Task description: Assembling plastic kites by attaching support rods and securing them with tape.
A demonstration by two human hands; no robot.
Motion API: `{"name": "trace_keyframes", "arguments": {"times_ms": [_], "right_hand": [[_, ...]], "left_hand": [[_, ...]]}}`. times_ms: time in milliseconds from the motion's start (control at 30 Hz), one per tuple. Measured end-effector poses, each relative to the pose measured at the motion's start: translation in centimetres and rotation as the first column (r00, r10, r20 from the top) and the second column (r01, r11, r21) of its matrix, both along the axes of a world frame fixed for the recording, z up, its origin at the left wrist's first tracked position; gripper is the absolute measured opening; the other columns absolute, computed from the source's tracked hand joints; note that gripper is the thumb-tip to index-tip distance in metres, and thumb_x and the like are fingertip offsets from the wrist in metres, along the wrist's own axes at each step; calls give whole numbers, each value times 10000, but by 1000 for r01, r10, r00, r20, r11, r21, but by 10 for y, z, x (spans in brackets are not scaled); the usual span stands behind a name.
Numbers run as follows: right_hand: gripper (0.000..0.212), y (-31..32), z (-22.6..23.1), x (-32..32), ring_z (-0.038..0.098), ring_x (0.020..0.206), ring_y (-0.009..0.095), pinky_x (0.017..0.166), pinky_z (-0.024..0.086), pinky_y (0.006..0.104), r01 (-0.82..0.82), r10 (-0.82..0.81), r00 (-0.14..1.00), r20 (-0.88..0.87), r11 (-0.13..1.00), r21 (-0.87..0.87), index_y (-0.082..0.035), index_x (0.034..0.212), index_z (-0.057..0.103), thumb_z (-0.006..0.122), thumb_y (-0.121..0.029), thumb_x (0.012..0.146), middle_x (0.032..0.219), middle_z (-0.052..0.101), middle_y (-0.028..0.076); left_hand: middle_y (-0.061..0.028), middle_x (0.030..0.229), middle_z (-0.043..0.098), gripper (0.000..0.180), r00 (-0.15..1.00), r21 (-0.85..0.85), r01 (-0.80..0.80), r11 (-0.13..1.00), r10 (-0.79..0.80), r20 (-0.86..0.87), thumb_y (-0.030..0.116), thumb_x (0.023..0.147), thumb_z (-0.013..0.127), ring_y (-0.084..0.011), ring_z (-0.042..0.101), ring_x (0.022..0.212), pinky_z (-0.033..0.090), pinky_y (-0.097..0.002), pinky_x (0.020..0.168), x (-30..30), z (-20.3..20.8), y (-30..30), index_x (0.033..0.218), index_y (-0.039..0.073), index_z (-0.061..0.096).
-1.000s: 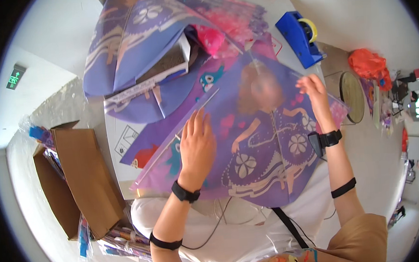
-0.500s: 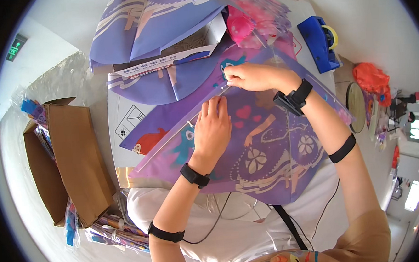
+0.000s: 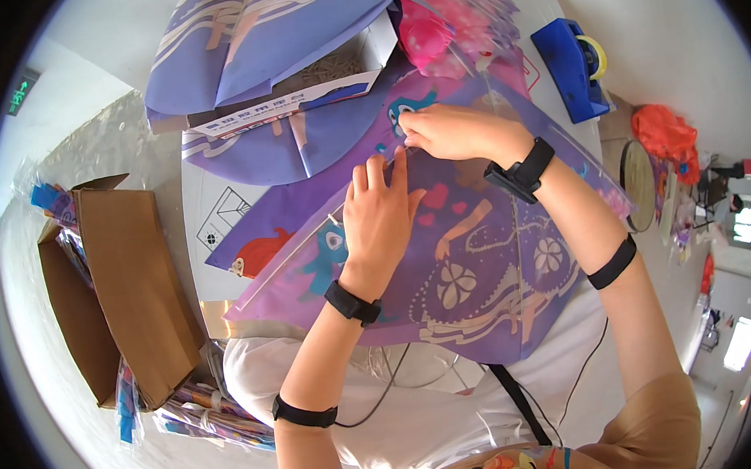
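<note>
A purple printed kite (image 3: pixel 481 271) is spread on the white table (image 3: pixel 210 202), its near edge over the person's lap. The left hand (image 3: pixel 379 221) is laid flat and open on the sail, just near of a thin white spar (image 3: pixel 307 239). The right hand (image 3: pixel 451 131) is closed in a pinch on the spar's far end, touching the left fingertips (image 3: pixel 397 160). The sail is best kept taut under the flat palm while the spar end is guided in gently, without bending.
</note>
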State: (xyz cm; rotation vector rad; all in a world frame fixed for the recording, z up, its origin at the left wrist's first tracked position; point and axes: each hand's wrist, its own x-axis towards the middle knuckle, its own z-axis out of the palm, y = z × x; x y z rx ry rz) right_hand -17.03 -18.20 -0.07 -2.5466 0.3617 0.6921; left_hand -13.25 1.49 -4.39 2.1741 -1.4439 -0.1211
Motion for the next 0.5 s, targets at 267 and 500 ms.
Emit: {"name": "trace_keyframes", "arguments": {"times_ms": [267,500], "right_hand": [[283,6,-1,-8,645,765,400,654,479,491,54,-23,987,158,980,-190,21,895,561,600,-257,929,792,666,193],[300,9,-2,-15,656,768,358,661,488,445,164,-111,968,223,958,-236,-21,821,620,714,-305,845,796,680,155]], "left_hand": [[-129,1118,500,581,995,47,-45,998,40,96,270,836,714,-280,514,1009,500,-361,835,-6,-2,-8,1323,9,536],[-135,1123,509,601,994,59,-52,997,46,102,285,831,717,-281,517,1009,497,-361,852,-10,-2,-10,1325,1,527]]}}
